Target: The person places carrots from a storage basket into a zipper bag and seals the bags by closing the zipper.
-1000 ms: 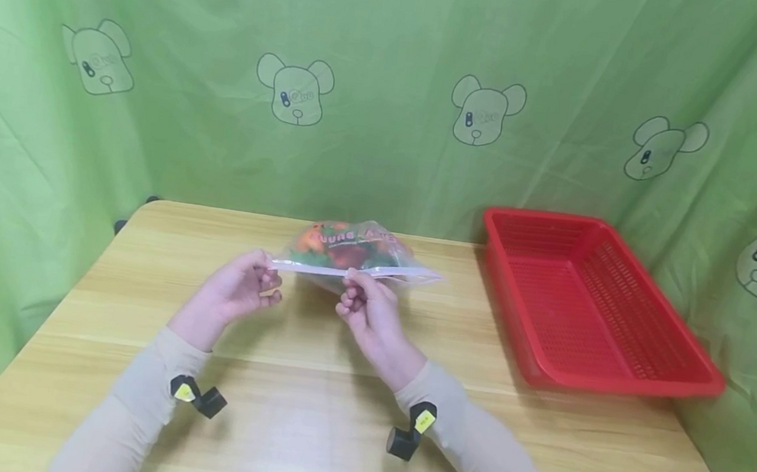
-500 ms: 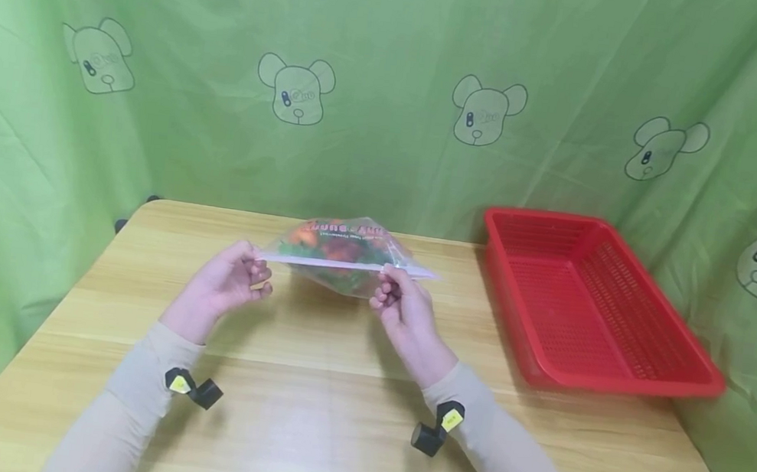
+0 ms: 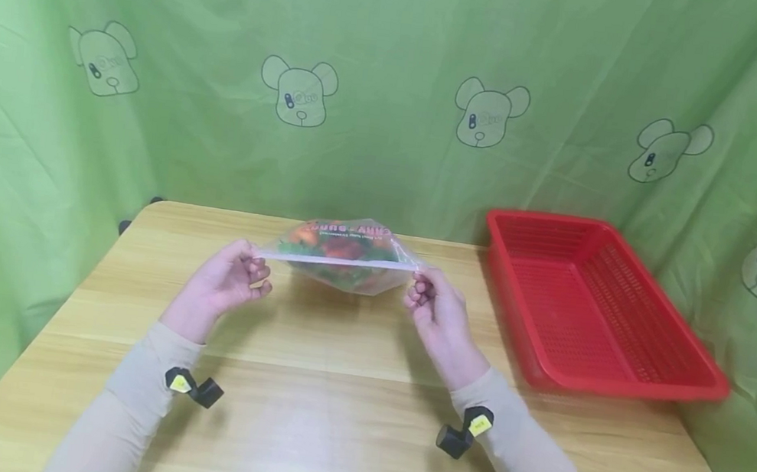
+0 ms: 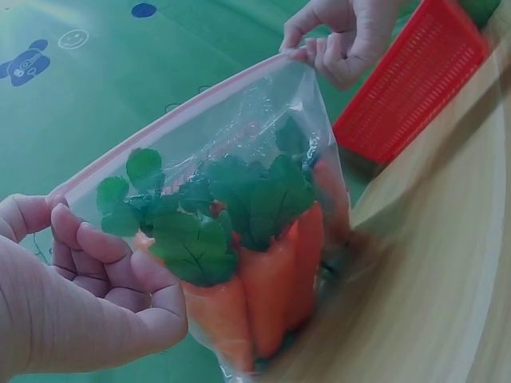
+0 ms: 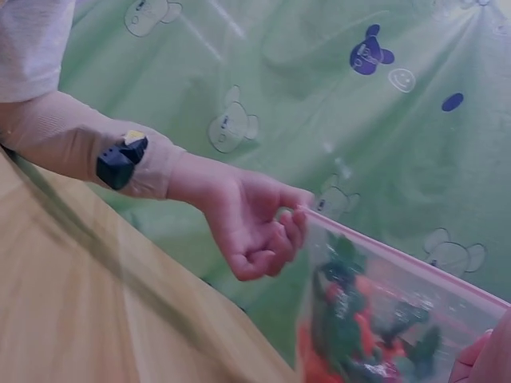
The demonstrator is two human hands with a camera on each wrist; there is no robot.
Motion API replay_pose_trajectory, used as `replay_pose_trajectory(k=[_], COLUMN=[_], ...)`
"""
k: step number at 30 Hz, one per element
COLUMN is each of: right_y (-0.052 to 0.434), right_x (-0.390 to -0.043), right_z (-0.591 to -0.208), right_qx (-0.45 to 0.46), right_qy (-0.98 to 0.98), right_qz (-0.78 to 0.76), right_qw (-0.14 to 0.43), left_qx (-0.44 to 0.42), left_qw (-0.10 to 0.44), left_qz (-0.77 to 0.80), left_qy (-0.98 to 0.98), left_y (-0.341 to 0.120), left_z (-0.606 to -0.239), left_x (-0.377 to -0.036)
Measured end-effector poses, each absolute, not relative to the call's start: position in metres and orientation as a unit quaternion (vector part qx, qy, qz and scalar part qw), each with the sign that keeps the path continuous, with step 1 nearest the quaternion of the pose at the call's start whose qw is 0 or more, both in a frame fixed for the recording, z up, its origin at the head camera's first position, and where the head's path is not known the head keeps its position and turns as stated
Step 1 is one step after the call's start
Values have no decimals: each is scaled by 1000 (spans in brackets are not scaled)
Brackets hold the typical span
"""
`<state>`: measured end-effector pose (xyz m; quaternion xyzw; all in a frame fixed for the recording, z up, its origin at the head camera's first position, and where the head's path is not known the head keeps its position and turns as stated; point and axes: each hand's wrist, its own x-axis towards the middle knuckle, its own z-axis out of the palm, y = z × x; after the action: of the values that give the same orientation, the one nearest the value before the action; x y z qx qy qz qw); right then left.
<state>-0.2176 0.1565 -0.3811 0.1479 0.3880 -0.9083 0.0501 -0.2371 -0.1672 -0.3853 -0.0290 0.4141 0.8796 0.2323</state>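
Note:
A clear zip-top bag [image 3: 346, 279] with a pale pink zip strip hangs between my two hands over the back of the table. Inside it, orange carrots [image 4: 263, 295] with green leaves show through the plastic. My left hand [image 3: 224, 281] pinches the left end of the zip strip between thumb and forefinger. At the strip's other end, my right hand [image 3: 439, 308] pinches the corner, its remaining fingers curled in. The strip is stretched straight from hand to hand, and its two edges lie together along the top.
A red plastic basket [image 3: 532, 352] with slotted walls stands on the right of the wooden table [image 3: 303, 428]. Green curtains [image 3: 386, 167] printed with bear heads hang behind the table and at its sides.
My right hand has slid rightward along the zip strip, from near its middle to the right end. My left hand has shifted slightly left, and the strip has drawn straighter.

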Motion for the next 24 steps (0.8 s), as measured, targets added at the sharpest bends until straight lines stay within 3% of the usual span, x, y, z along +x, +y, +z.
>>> replay_pose_trajectory(k=[24], right_y=[196], right_x=[-208], right_z=[-372], right_qx=[73], right_qy=[482], right_qz=[-873], right_qw=[-15], left_qx=[4], left_qw=[256], left_qz=[844], left_qy=[472], left_y=[-159], left_z=[-398], left_x=[-240])
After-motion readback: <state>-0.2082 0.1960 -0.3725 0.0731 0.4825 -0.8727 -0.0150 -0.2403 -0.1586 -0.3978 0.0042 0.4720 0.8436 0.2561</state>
